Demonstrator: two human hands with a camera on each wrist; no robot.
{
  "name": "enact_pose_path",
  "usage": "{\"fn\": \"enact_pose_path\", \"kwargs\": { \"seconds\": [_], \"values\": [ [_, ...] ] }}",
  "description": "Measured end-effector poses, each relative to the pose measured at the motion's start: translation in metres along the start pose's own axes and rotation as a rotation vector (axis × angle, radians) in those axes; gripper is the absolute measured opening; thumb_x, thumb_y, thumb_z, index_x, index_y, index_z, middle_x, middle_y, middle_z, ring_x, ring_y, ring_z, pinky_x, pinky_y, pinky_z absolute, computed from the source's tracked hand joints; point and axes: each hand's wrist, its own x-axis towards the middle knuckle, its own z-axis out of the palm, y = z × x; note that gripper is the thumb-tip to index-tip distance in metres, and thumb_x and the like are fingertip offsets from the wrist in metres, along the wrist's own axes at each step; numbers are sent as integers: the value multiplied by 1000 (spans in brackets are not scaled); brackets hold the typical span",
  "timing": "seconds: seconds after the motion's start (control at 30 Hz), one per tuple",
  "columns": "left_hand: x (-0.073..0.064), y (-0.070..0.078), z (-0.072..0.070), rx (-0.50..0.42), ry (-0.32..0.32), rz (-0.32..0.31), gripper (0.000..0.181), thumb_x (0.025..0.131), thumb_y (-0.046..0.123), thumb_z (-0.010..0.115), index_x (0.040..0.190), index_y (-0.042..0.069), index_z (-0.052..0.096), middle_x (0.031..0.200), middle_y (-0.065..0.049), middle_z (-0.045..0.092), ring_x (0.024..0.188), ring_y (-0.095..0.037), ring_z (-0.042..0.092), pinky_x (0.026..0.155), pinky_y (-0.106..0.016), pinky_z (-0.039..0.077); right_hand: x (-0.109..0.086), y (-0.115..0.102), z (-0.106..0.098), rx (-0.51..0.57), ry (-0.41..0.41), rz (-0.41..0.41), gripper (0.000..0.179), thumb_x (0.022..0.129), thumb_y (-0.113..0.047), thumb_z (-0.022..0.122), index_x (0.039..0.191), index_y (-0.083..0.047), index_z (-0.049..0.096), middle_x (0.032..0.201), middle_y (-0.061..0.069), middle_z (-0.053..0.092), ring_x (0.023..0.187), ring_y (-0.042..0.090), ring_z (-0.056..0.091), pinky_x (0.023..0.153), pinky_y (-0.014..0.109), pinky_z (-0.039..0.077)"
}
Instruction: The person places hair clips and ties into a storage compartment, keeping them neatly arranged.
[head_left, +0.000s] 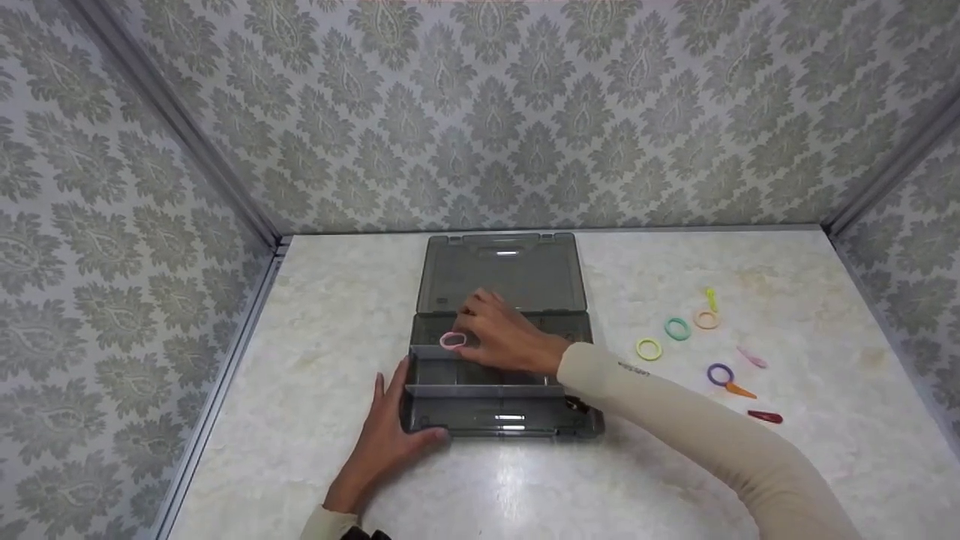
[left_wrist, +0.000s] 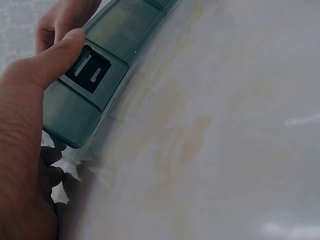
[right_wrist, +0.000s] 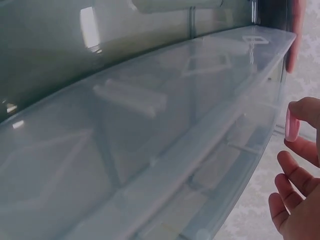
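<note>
1. One left hand (head_left: 394,418) is resting against the left end of the open grey case (head_left: 465,424), its fingers extended, its thumb at the front edge.
2. A pink ring (head_left: 442,342) is hanging over the case's divided base.
3. The right hand (head_left: 502,337) is pinching that ring between thumb and finger.
4. Four rings (head_left: 648,358) and four clips (head_left: 765,416) are lying on the bench (head_left: 300,300), right of the case.

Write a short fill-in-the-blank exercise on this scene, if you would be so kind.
The right hand holds a ring coloured ____.
The lid of the box is not shut but ____.
In the head view, the purple ring lies on the box's ____ side.
Nearest the purple ring lies a clip coloured ____.
Missing words: pink; open; right; orange.
</note>
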Motion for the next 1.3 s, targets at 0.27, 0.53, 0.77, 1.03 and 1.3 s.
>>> {"fn": "enact_pose_path", "kwargs": {
  "seconds": [0.27,0.53,0.77,1.03,1.3],
  "values": [
    [0,1,0,2,-12,-35,134,80,55,98,179,20,14,183,-14,19,165,-58,-4,128,-79,17,5,-11,10,-7,-52,-51,26,103,-34,82,116,-12,83,122,7,70,116,26,57,97,46,54],
    [0,-1,0,-4,-27,-47,133,81,55,97,179,25,13,184,-14,17,165,-57,-6,125,-82,20,10,-19,17,-44,-82,-63,26,104,-36,81,119,-15,84,127,6,69,120,25,58,104,45,53],
    [1,-1,1,-13,-25,-40,134,81,54,97,179,23,13,184,-14,17,165,-58,-7,127,-80,18,15,-28,23,-57,-193,-31,26,103,-38,81,119,-18,84,138,8,67,130,25,54,111,46,49],
    [2,-1,1,-15,-21,-37,134,81,54,97,179,23,12,184,-14,18,165,-58,-7,126,-81,17,20,-28,28,-49,-249,1,25,102,-39,83,115,-18,85,147,7,63,139,25,49,118,47,44],
    [1,0,2,-15,-27,-53,133,82,55,97,179,25,12,184,-13,18,165,-58,-7,126,-82,19,22,-26,27,-33,-276,-21,38,102,-37,83,137,-21,79,149,7,61,139,25,48,116,50,46]
  ]
}}
